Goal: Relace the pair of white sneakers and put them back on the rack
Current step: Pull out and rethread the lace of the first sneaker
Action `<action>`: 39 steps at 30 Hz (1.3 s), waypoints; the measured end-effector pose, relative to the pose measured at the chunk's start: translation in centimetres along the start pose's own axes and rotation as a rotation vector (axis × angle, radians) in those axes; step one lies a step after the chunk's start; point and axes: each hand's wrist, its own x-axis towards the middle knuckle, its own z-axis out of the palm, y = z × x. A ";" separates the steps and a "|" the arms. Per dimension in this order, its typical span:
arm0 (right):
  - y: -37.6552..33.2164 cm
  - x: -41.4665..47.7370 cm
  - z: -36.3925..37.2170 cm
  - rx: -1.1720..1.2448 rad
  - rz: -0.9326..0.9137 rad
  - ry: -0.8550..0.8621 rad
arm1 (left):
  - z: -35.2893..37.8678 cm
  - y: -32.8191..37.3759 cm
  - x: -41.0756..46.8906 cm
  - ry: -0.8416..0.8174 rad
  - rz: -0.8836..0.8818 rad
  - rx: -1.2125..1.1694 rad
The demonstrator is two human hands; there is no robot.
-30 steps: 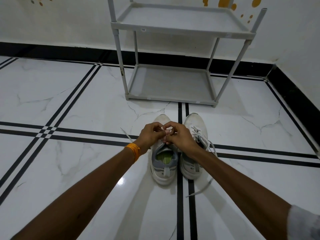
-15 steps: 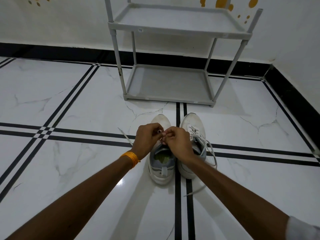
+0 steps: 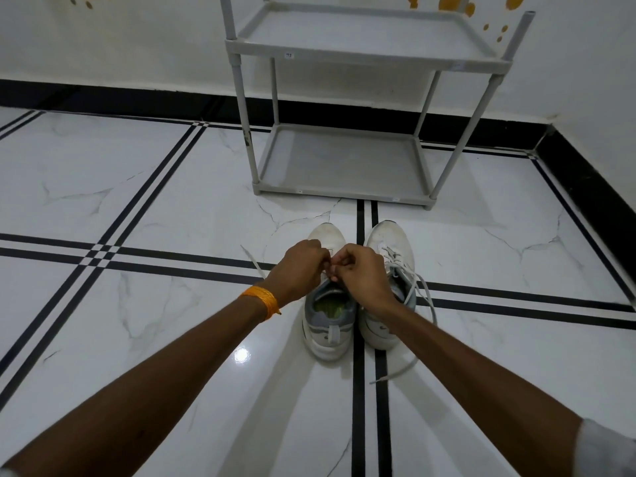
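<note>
- Your left hand [image 3: 298, 268] and right hand [image 3: 361, 275] meet fingertip to fingertip over the tongue of the left sneaker [image 3: 328, 304], same as half a second ago.
- Both hands are curled closed and pinching something small and pale between them, probably the lace; what exactly each one grips is too small to tell.
- Since the earlier frames the hands barely shift: still bunched together over the same shoe, the knuckles a touch more closed.
- The left sneaker sits on the floor [image 3: 137, 208], toe toward the rack [image 3: 344, 166], heel toward you, green insole visible in the opening.
- One loose lace end [image 3: 253, 261] trails out on the floor past your left wrist, same spot as before.
- The right sneaker [image 3: 387, 287] stands just beside the left one, nearly touching, with a black floor stripe running between them.
- Its lace [image 3: 418, 304] is threaded near the toe and hangs slack off the outer side, with the free end lying on the floor behind the heel. No change from earlier.
- Neither shoe has moved on the floor; the small shift in framing looks like your head, not the shoes.
- The rack stands against the wall, just beyond the toes, with two grey shelves.
- An orange band [image 3: 261, 299] sits on your left wrist; a pale sleeve [image 3: 605, 449] shows at the lower right corner of the view.
</note>
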 end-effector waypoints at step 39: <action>1.9 0.1 -2.8 -0.900 -0.237 -0.129 | -0.1 -3.9 -0.7 -0.010 -0.381 -0.756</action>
